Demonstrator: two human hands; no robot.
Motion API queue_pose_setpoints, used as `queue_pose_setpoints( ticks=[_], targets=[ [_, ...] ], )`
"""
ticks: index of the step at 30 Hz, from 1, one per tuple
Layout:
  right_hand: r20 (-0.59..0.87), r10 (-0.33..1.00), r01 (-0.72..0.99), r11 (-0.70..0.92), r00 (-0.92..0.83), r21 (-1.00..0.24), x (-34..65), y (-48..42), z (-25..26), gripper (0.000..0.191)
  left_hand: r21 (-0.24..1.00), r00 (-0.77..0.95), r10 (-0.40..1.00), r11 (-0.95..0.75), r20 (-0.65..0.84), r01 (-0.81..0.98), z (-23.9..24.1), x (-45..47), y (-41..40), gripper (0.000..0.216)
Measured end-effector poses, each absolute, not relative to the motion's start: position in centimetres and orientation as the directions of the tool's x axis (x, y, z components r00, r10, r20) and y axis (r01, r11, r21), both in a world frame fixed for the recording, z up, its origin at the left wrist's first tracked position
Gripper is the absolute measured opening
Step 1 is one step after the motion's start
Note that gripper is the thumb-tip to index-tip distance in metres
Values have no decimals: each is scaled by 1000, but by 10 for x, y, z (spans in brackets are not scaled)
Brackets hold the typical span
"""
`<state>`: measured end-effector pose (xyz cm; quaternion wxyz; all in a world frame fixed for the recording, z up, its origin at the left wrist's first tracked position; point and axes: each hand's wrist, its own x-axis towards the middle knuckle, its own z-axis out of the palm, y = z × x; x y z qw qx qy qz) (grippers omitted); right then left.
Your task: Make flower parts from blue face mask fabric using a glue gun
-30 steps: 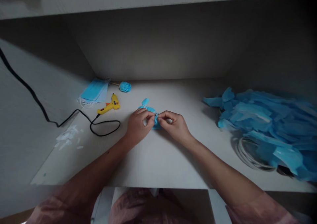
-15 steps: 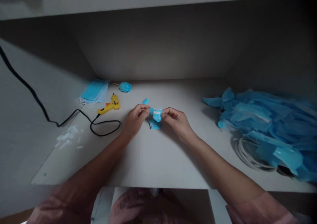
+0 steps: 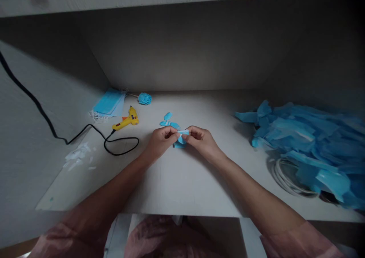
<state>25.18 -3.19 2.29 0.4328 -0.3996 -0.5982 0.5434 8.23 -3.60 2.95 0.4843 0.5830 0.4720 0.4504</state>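
Between my hands is a small blue fabric piece with a white strip along its top [image 3: 183, 131]. My left hand [image 3: 164, 139] pinches its left side with thumb and fingers. On the right side, my right hand [image 3: 202, 140] grips it the same way, the two thumbs nearly meeting. Just below lies another blue piece [image 3: 179, 145] on the table, partly hidden by the held one. Several loose blue petal-shaped pieces [image 3: 167, 116] rest on the table just beyond my left fingers.
A yellow glue gun [image 3: 125, 120] with a black cord [image 3: 121, 154] lies at left. Behind it are face masks [image 3: 107, 102] and a blue fabric flower [image 3: 145, 98]. White scraps [image 3: 76, 155] lie at the left edge. At right a blue fabric heap [image 3: 308, 136] adjoins a coiled cable [image 3: 288, 178].
My hands have come closer together on the blue piece. The small piece by my left fingers now lies among the loose pieces on the table.
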Motion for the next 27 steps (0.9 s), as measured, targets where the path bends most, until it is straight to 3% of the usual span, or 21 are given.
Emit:
queue_pose_setpoints(
  ticks=[15, 18, 21, 24, 27],
  targets=[
    [68, 950, 29, 81, -305, -996, 256, -27, 21, 21, 994, 200, 980, -39, 18, 102, 28, 78, -32, 17],
    [152, 968, 79, 171, -201, -982, 258, -26, 20, 20, 992, 146, 989, -48, 31, 118, 30, 78, -32, 17],
    [347, 936, 262, 351, -63, -899, 259, -30, 25, 17, 990, 94, 995, -54, 43, 127, 30, 78, -31, 17],
    [510, 850, 434, 512, -132, -741, 256, -36, 29, 14, 990, 83, 995, -61, 51, 128, 28, 78, -30, 17],
    [552, 803, 493, 582, -223, -647, 253, -39, 30, 16, 989, 105, 992, -80, 67, 126, 27, 80, -31, 16]
  ],
)
